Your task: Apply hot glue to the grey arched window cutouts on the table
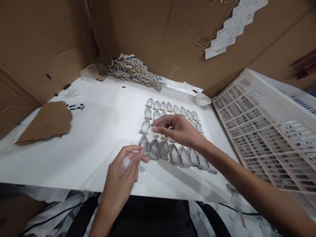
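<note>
Rows of small grey arch-shaped frames (174,154), with pale centres, lie on the white table. My left hand (120,174) is closed around a whitish rounded thing (126,163), whose kind I cannot make out. Its fingertips are beside the leftmost frame (144,144) of the front row. Over the middle rows hovers my right hand (179,130), thumb and forefinger brought together near a frame (144,126) at the left end of its row. Something pale may be between those fingertips, but it is too blurred to name. The hand and forearm hide several frames.
A heap of similar small pieces (134,72) rests against the cardboard wall (138,29). To the right stand a white plastic basket (243,144) and a small white bowl (202,99). Torn cardboard (46,121) and small black bits (72,107) lie at the left.
</note>
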A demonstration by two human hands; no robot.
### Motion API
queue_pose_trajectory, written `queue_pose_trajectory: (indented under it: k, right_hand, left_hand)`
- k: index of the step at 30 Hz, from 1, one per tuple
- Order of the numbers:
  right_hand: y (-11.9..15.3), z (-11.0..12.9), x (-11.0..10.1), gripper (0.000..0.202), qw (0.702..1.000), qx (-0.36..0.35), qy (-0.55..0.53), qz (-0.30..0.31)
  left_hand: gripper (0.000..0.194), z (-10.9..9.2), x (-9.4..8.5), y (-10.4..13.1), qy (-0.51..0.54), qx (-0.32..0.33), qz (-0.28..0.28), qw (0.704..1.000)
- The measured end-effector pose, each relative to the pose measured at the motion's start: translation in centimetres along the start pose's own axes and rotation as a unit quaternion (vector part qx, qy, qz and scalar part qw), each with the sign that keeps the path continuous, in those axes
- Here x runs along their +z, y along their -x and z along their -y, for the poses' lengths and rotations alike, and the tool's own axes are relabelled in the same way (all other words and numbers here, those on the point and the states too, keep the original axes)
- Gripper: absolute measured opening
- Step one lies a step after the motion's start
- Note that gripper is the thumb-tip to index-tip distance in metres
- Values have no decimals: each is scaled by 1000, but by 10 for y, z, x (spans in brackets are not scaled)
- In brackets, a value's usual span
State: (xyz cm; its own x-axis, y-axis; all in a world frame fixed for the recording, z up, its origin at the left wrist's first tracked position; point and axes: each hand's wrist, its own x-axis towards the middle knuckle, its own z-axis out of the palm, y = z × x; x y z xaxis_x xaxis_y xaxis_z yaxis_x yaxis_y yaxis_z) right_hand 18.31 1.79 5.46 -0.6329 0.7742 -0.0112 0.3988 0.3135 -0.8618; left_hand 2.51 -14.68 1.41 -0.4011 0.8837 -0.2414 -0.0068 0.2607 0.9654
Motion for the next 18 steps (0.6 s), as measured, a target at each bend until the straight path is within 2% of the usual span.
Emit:
queue_pose_trajectory:
  k: [4,8,18]
  right_hand:
    - [-13,-16,-12,24,997,-16,73,-14]
    - [-19,-30,-11,16,993,-5,119,-4]
    - [-28,-40,-10,14,989,-7,145,-12]
  left_hand:
    - [44,2,1,0,-4,6,-11,1000]
    - [44,5,1,1,-8,16,-6,1000]
    - [43,3,1,2,-7,14,-13,1000]
